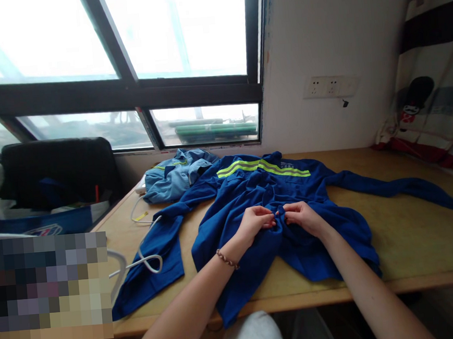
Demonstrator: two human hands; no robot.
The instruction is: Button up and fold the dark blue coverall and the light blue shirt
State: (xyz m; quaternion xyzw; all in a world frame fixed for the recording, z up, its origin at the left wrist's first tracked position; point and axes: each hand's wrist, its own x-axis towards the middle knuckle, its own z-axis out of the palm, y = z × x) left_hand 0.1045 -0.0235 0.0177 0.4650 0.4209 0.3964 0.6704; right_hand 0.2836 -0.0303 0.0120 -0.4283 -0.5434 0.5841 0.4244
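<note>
I see left hand pinching blue jacket front | right hand pinching same fold, fingertips nearly touching | jacket spread mid-worktop | light-blue garment just behind its left sleeve | white cable beside that sleeve

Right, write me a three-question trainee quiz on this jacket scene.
1. True or false: the left hand and right hand both pinch the blue jacket near its middle.
2. The jacket's stripes are: A) red B) yellow-green C) white.
3. Fill in: the bead bracelet sits on the ___ wrist.
Key: 1 true; 2 B; 3 left.
</note>
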